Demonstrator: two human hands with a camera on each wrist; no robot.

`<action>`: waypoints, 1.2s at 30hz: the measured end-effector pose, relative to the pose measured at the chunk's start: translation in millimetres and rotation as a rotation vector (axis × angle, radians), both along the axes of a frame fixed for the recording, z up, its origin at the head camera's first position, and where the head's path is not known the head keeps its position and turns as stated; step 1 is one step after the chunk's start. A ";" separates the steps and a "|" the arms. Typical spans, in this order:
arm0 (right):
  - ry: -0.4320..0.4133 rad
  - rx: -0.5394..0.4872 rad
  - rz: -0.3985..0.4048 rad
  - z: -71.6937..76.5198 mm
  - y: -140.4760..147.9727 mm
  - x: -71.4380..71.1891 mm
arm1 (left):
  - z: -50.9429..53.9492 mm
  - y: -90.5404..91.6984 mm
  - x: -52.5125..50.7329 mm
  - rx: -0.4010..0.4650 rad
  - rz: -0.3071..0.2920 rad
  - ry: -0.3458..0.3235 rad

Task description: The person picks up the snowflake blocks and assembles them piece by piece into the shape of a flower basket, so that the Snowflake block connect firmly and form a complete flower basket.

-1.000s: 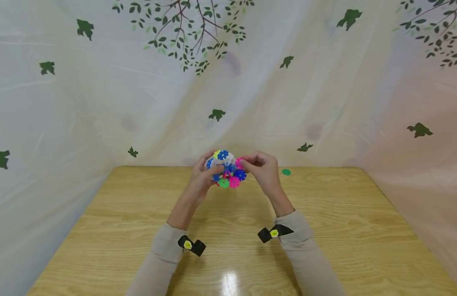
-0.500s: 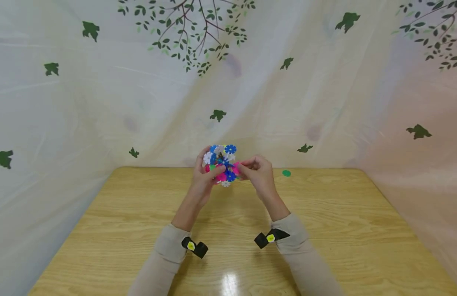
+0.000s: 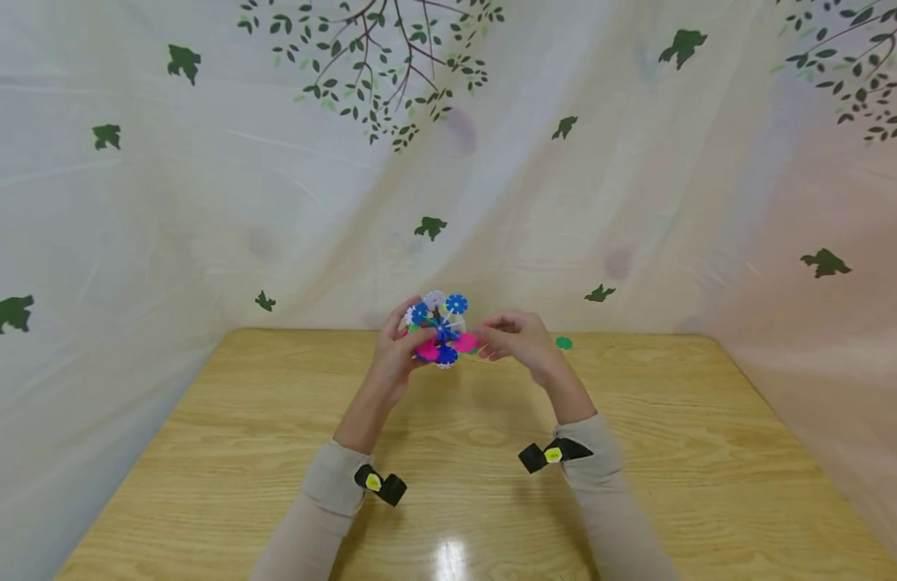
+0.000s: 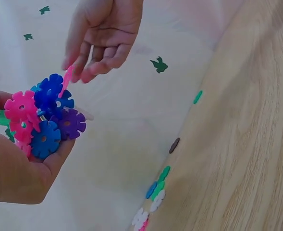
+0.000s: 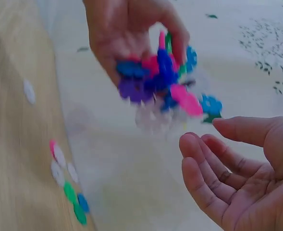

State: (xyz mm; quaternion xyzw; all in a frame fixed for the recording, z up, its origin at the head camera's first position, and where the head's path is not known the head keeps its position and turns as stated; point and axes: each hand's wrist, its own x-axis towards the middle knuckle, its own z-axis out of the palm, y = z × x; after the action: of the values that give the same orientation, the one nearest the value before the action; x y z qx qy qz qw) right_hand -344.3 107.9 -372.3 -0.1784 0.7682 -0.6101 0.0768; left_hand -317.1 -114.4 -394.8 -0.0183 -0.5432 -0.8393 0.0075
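Note:
In the head view my left hand [image 3: 391, 361] holds a ball-like cluster of interlocking snowflake discs [image 3: 444, 329] above the far part of the table. The notched plastic discs are blue, pink, white, purple and green. Beside the cluster's right side is my right hand [image 3: 524, 343], fingers loosely bent and nothing between them. A pink disc [image 4: 67, 81] stands edge-on near its fingertips in the left wrist view. The right wrist view shows a gap between the right fingers and the cluster. My left palm hides part of the cluster's underside.
A green disc [image 3: 563, 343] lies near the table's far edge, right of the hands. Several loose discs, among them a brown one [image 4: 174, 145] and a white one [image 4: 157, 200], lie along that edge. Behind the wooden table [image 3: 274, 436] hangs a pale curtain [image 3: 332, 202] with leaf prints.
The cluster has turned in my left hand, bringing other discs to the front. My right hand has let go of the pink disc and drawn slightly right.

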 end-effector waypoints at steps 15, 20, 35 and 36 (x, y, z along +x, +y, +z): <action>0.176 0.596 0.008 -33.9 98.0 -87.6 | 6.9 -17.3 -3.7 0.041 -0.014 -0.069; 0.114 0.636 0.009 -56.4 121.2 -94.6 | 6.6 -15.1 -4.0 0.051 -0.054 -0.057; 0.046 0.562 -0.108 -78.9 131.9 -95.6 | 7.5 -14.7 -7.2 0.048 -0.068 -0.032; 0.034 0.538 -0.094 -79.3 131.3 -95.2 | 7.6 -14.4 -7.1 0.057 -0.063 -0.034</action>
State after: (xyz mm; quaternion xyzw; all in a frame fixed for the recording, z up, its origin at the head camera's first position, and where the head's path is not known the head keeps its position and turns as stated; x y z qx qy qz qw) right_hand -439.5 239.2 -451.7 -0.1261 0.9113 -0.3838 0.0800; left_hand -324.2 -128.7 -387.2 -0.0208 -0.5185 -0.8544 -0.0278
